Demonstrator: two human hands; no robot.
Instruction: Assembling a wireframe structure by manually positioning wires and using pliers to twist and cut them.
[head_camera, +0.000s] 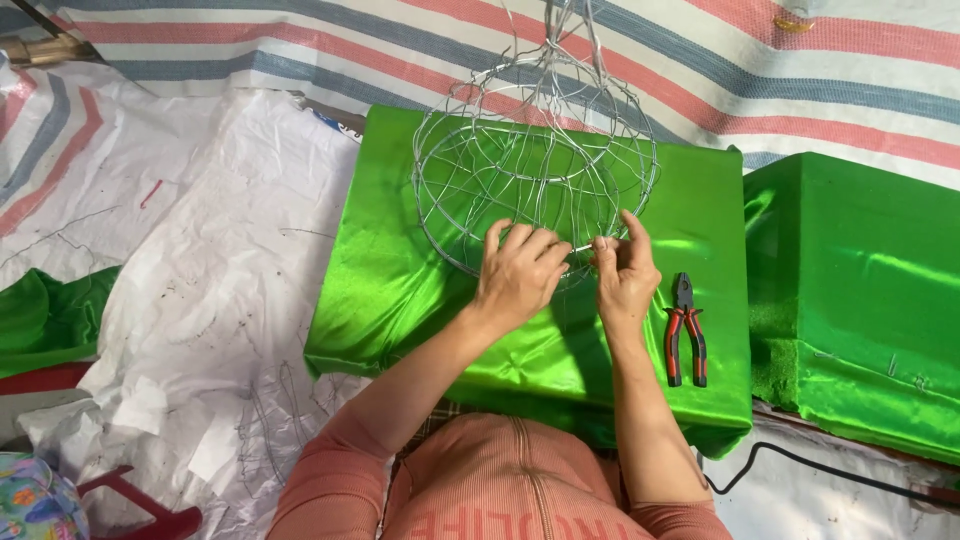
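Item: wire frame (535, 150), a rounded cage of thin silver wire, standing on the green satin-covered block (400, 270) that serves as our worktop, its lower rim brought to the near side so both hands reach it; our left hand (518, 275) has its fingers curled narrow over that rim to steady it; our right hand (625, 272) pinches a strand between thumb and forefinger. Adjacent: red-handled pliers (686, 328) laid flat just beside the right hand, within reach; second green block (860, 290) to the right; crumpled white paper (210, 260) to the left; no labels legible.
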